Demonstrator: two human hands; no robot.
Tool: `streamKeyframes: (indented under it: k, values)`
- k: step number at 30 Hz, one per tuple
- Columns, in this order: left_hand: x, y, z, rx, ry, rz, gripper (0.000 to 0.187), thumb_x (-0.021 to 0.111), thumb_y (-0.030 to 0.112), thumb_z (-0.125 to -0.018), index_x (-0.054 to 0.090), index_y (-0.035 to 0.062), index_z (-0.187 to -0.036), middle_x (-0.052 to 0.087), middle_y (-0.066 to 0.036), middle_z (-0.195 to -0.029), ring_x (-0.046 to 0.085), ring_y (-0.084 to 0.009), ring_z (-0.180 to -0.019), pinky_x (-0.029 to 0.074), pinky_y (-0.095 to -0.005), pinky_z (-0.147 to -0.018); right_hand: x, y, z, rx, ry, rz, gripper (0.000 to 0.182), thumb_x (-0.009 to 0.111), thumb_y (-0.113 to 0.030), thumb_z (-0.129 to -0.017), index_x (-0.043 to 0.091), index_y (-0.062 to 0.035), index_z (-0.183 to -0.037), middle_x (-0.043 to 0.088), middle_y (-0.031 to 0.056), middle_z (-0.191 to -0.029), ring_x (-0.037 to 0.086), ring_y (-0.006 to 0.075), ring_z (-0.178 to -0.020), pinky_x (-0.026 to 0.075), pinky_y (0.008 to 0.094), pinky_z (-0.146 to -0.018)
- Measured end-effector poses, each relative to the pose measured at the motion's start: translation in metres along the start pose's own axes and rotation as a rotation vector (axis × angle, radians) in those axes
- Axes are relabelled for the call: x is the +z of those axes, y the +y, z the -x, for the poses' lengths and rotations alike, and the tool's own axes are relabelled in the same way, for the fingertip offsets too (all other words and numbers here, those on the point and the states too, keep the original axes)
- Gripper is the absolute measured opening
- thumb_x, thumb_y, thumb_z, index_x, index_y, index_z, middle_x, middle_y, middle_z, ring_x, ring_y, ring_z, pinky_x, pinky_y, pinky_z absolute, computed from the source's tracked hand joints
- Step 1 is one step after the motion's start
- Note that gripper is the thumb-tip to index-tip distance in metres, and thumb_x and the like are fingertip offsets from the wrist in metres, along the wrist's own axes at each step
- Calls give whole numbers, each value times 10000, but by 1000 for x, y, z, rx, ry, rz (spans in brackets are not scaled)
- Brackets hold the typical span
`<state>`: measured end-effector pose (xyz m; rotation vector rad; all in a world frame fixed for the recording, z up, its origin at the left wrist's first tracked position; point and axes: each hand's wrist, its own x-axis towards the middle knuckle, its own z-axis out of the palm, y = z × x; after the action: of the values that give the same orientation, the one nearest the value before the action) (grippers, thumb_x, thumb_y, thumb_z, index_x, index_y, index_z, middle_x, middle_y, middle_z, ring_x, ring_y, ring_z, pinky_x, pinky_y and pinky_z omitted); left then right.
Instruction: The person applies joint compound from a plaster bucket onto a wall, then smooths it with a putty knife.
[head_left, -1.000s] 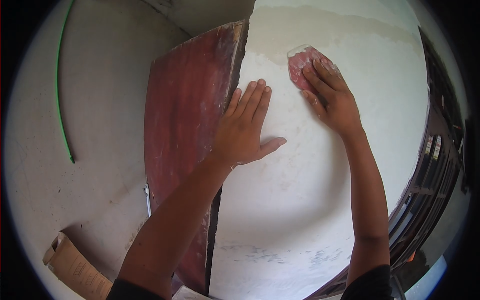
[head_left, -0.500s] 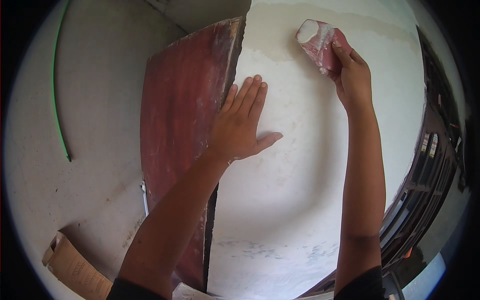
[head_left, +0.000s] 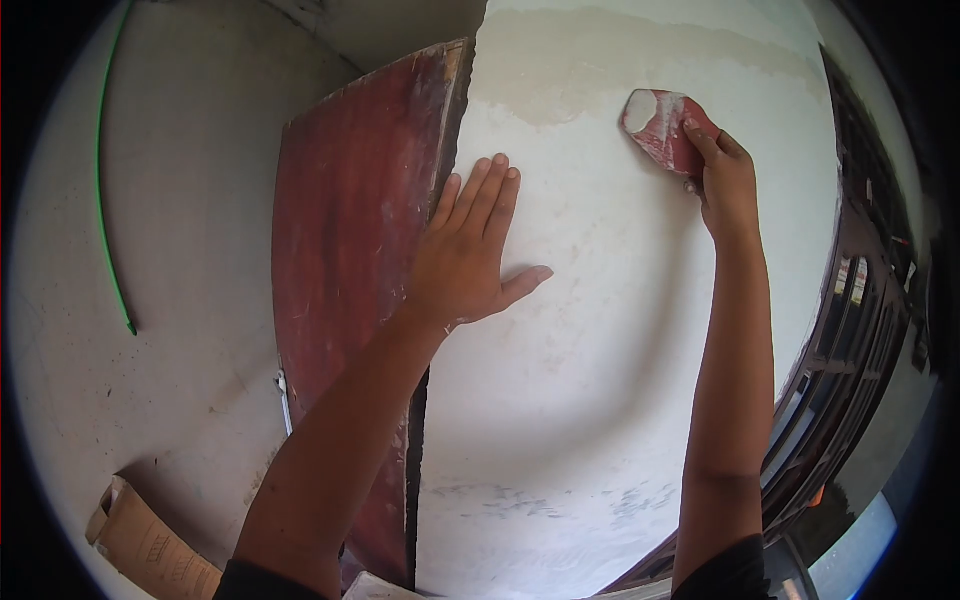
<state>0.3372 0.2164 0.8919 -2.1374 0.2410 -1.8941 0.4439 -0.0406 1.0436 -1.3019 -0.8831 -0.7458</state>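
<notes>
**Sanding block lifted and tilted, left palm unmoved**

Near: brown cardboard box (head_left: pixel 150 545) on the grey concrete floor (head_left: pixel 190 300), bottom left. Both forearms run up from the lower edge.

Left hand (head_left: pixel 465 255): released, open and flat, fingers together, palm pressed on the white plastered wall face (head_left: pixel 600 330) just beside its left edge, where the dark red wooden board (head_left: pixel 350 270) leans. Same spot as a second ago, so it reads as a brace.

Right hand (head_left: pixel 730 185): grasping the red, dust-caked sanding block (head_left: pixel 662 128). A second ago the fingers lay flat over the block on the wall; half a second ago block and hand had swung up high; now the hand sits lower and further right, with the block pinched by its lower right corner, sticking up and left of the fingertips. White-dusted face shows at the top (contact with the wall can't be confirmed, it looks tilted off). Judgement: a stroke just ended and the grip is being reset.

Block is well apart from the left hand, just below the darker unsanded band (head_left: pixel 640 55).

Far: green cable (head_left: pixel 105 200) on the floor, dark window grille (head_left: pixel 860 300) at right.
</notes>
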Motion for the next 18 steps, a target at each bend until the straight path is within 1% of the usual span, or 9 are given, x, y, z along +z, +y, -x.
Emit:
streamKeyframes:
  k: [2,3,4,6,10,11,15,17,18]
  values:
    - [0,-1,0,-1,2,-2,1026,622,627,-925,243,-31,-1615,258,-234,-1680,214,-382,-1574,175,-548,-1264,-1,-8,6,-25,38,-227,365,715,-302,-982,696,57,-1043,686,73,-850,554,126,-621,458,276,-543]
    - [1,-1,0,1,-2,2,1025,619,629,-926,243,-31,-1615,257,-234,-1680,213,-384,-1574,175,-549,-1264,4,-14,8,-32,6,-205,355,723,-312,-983,696,24,-1097,668,37,-864,543,100,-663,433,265,-565]
    - [0,-1,0,3,-5,2,1025,619,629,-926,243,-31,-1615,257,-234,-1680,213,-384,-1574,175,-549,-1264,12,-16,8,-29,9,-206,355,723,-312,-983,696,24,-1097,668,37,-864,543,100,-663,433,265,-565]
    - [-1,0,-1,4,-7,-4,1023,618,625,-928,243,-35,-1613,253,-236,-1680,211,-386,-1574,172,-550,-1263,33,-23,3,-89,-36,-134,367,717,-317,-986,693,48,-1004,648,63,-813,554,126,-621,473,284,-553]
    - [-2,-1,-1,10,-6,-1,1021,620,621,-929,242,-36,-1613,249,-236,-1682,210,-386,-1574,170,-549,-1263,56,-27,-2,-104,-83,-9,371,715,-316,-983,694,53,-1008,656,87,-804,571,148,-614,502,308,-569]
    - [-3,0,-1,9,-11,-4,1019,622,617,-929,242,-36,-1613,247,-236,-1683,210,-386,-1574,170,-549,-1263,57,-25,-1,-105,-46,47,367,710,-309,-985,699,54,-1028,669,101,-819,580,157,-611,498,311,-563]
    - [-2,-1,0,9,-13,-3,1019,629,608,-928,239,-38,-1613,244,-237,-1684,209,-384,-1575,171,-549,-1263,33,-14,2,-42,30,125,371,711,-305,-982,702,60,-1049,692,107,-861,599,158,-636,495,298,-563]
    - [-1,0,0,10,-8,-4,1020,629,606,-929,237,-39,-1614,243,-237,-1684,207,-383,-1576,170,-547,-1264,18,-5,2,19,5,-49,380,714,-308,-979,701,65,-1053,705,108,-888,611,158,-662,500,288,-571]
    - [-1,0,0,9,-1,-8,1020,630,605,-929,235,-39,-1614,242,-237,-1684,206,-381,-1577,170,-546,-1264,17,-5,1,19,4,-48,380,714,-308,-979,701,65,-1053,705,108,-888,611,158,-662,500,288,-571]
